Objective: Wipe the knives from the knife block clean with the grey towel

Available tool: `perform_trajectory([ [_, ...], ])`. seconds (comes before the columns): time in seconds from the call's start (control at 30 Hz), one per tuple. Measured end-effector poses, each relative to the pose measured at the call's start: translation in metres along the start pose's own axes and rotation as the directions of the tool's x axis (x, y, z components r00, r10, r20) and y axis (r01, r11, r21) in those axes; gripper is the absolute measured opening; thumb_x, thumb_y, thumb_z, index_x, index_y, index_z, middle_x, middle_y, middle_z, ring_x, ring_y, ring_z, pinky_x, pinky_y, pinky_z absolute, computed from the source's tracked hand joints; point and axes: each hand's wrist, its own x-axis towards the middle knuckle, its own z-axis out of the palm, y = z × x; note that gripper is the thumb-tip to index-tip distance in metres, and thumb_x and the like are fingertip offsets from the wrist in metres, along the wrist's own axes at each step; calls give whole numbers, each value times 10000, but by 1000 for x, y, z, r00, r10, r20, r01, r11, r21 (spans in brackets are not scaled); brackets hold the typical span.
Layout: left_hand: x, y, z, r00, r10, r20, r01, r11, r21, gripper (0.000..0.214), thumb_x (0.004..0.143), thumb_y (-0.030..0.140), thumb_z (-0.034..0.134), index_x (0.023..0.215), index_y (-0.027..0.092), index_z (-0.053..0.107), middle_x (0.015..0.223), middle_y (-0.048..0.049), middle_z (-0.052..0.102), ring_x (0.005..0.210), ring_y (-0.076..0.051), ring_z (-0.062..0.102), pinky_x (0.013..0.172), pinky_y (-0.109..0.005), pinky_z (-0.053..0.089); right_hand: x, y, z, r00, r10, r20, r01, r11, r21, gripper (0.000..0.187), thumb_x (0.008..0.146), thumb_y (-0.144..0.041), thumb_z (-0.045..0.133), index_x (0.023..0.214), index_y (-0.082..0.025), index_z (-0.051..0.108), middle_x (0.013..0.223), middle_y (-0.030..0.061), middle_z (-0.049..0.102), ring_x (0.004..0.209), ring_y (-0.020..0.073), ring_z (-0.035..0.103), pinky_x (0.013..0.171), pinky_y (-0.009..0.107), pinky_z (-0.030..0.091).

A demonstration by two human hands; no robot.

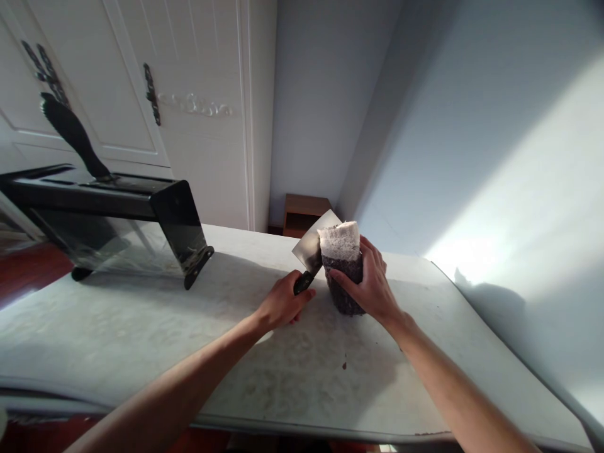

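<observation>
My left hand (285, 299) is closed around the black handle of a cleaver (314, 242). Its broad, shiny blade points up and away, its right edge next to a thick, rough-surfaced cylinder (344, 270). That cylinder is whitish at the top and dark, speckled grey below; its exact kind is unclear. It stands nearly upright on the table (292, 365), tilted slightly. From the right side, my right hand (370, 280) grips it, thumb across the front and fingers behind. Whether the blade touches the cylinder cannot be made out.
To the left stands a black knife holder (113, 195) with clear sides and a black-handled utensil (75, 135) upright in it. White cabinet doors (202, 157) and a small brown wooden cabinet (306, 204) are behind. A dark crumb (344, 365) lies on the table.
</observation>
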Motion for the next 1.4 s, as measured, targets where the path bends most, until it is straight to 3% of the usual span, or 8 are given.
perform_trajectory([
  [0.17,-4,7,-1,1000,26,-14,-25,997,73,225,806,415,554,849,222,447,484,63,488,368,-144,498,379,-226,344,21,-11,0,992,-68,107,61,996,71,755,816,-423,612,1462,-238,269,1386,135,488,1262,321,469,1010,476,417],
  [0.4,-4,6,0,999,26,-30,-22,992,127,187,829,376,525,865,208,451,524,44,515,394,-160,524,425,-246,350,31,-36,7,929,-306,207,355,894,-273,596,820,-173,549,1400,-253,442,1287,104,559,1119,313,530,892,439,505],
  [0.53,-4,6,1,995,74,-65,-55,965,256,131,840,318,521,871,193,497,633,-13,610,508,-174,593,520,-253,384,26,-36,16,906,-377,191,420,854,-306,651,806,-149,555,1435,-175,390,1334,126,555,1124,324,513,944,486,469],
  [0.7,-2,0,5,976,201,-87,-152,908,391,120,823,246,517,893,168,575,864,-110,704,815,-261,668,638,-286,405,21,-33,21,818,-533,217,562,820,-105,719,777,-106,540,1463,-183,337,1426,95,500,1347,296,366,1121,534,298],
  [0.8,0,-3,6,972,225,-72,-175,891,419,141,809,190,485,810,152,620,867,-135,715,849,-284,675,662,-300,409,16,-35,22,785,-562,262,588,808,-28,725,739,-45,509,1435,-209,393,1409,68,526,1353,270,384,1138,528,276],
  [0.97,0,1,5,981,141,-129,-87,930,357,108,728,148,529,695,141,631,733,-91,690,772,-255,665,616,-273,402,8,-31,25,800,-564,205,573,819,20,689,701,-46,545,1369,-203,486,1359,59,575,1307,258,439,1113,480,337],
  [1.17,-3,2,2,969,142,-201,-96,970,224,137,693,151,552,814,156,616,666,-9,621,644,-164,594,545,-219,392,6,-17,24,813,-555,175,574,814,-90,615,711,-21,523,1304,-182,540,1360,83,570,1314,267,434,1113,481,340],
  [1.4,-5,1,4,983,-8,-182,25,996,91,127,739,209,521,853,182,570,557,55,499,391,-102,483,378,-196,326,11,-6,21,850,-506,144,525,831,-183,537,712,44,462,1170,-188,620,1369,110,550,1336,274,409,1107,487,359],
])
